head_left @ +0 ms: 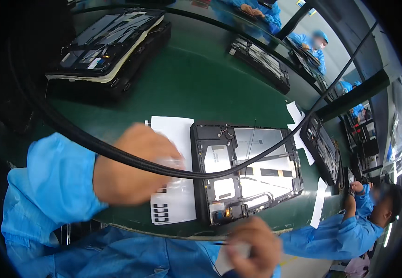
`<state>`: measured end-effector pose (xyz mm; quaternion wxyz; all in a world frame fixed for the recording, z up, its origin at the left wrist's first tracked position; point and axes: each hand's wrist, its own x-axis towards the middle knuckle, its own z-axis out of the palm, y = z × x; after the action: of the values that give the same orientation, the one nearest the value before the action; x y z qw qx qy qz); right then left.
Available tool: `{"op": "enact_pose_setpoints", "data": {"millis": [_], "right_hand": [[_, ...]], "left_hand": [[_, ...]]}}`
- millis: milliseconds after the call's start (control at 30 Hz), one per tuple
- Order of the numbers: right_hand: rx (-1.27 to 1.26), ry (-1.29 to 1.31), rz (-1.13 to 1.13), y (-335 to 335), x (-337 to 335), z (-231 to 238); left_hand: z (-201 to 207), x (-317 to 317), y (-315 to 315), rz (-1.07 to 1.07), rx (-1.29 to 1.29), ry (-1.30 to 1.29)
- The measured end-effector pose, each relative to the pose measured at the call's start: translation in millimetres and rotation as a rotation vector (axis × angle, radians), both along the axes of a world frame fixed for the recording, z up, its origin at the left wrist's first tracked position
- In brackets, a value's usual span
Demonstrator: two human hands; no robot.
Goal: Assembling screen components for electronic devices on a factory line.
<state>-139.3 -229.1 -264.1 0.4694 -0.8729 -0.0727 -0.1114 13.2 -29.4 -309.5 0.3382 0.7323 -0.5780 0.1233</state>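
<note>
A black-framed tablet point(268, 173) lies with its inside bared, showing silver plates, pale panels and cables. Beside its left edge is a white sheet point(173, 213) carrying small black pieces in a row. Over this sheet my left hand point(138, 164) is curled and blurred, with a translucent patch at its fingertips; I cannot make out what that is. My right hand point(255, 248), also blurred, is closed just off the near edge of the tablet. Close to its fingers is a thin dark line, too small to name.
A black cable point(117, 160) hangs across the view. Stacked opened devices point(113, 41) are at the far left of the green table point(187, 69). More devices stand on the far side point(261, 62) and right point(321, 148). White paper strips point(319, 204) lie nearby. A blue-clad person point(344, 236) works at right.
</note>
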Motion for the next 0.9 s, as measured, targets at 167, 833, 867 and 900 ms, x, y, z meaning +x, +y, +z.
{"op": "enact_pose_setpoints", "data": {"millis": [167, 833, 867, 900], "right_hand": [[0.206, 0.091, -0.301, -72, 6, -30], [0.011, 0.033, -0.258, -88, 17, -47], [0.036, 0.040, -0.267, -86, 16, -46], [0.036, 0.045, -0.265, -88, 17, -46]], "left_hand": [[-7, -40, -73, -0.324, -0.135, -0.145], [-22, -41, -119, -0.413, -0.126, -0.129], [-20, -44, -120, -0.411, -0.127, -0.135], [-21, -45, -123, -0.395, -0.061, -0.140]]}}
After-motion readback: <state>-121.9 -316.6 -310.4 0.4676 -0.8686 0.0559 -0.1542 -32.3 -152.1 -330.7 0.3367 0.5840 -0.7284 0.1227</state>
